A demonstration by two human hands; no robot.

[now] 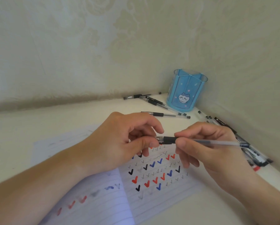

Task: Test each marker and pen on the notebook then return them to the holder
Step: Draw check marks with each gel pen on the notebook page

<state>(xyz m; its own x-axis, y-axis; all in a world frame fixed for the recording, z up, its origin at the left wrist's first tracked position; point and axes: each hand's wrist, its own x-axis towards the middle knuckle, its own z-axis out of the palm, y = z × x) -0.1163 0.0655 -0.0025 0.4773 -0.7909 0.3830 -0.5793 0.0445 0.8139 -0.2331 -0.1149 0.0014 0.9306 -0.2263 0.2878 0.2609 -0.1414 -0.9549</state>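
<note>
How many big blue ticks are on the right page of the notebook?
4 blue ticks clearly: two side by side mid-page, one lower right, one near the bottom. A blue bit peeks out beside the left hand, so more may be hidden.

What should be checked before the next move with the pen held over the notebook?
1. Pen secured: ok, the right hand pinches its black grip, the left hand holds the tip end.
2. Cap off or on: cannot tell, the left fingers cover the tip.
3. Notebook open under the hands: ok, page full of red, blue and black ticks.
4. Free space for a new mark: ok, blank lines near the lower edge.
5. Holder upright and reachable: ok, standing in the corner, no pens seen in it.
6. Untested versus tested pens sorted: cannot tell.
</note>
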